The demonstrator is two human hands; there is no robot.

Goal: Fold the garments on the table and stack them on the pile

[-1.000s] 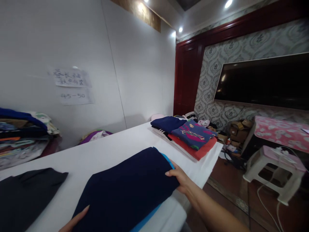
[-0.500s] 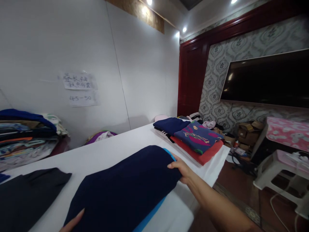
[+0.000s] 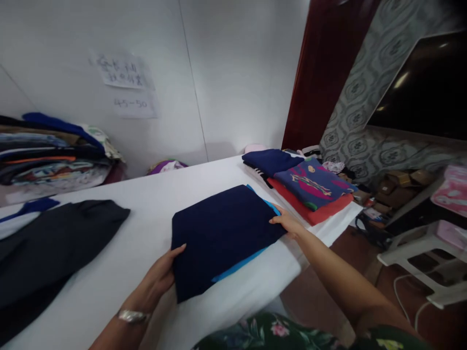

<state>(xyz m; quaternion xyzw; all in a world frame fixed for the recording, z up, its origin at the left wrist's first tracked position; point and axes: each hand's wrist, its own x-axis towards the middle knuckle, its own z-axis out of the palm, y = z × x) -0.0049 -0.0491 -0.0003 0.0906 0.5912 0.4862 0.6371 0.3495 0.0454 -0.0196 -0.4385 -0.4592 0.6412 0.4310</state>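
We are grasping the folded navy garment (image 3: pixel 226 238) by its edges, our left hand (image 3: pixel 160 272) and right hand (image 3: pixel 288 223) holding it between them over the white table (image 3: pixel 153 199). Blue cloth (image 3: pixel 239 266) is peeking out underneath; we are perhaps risking slippage through uneven pinching, or nudging the clothes stack (image 3: pixel 310 182) just beyond our right hand.
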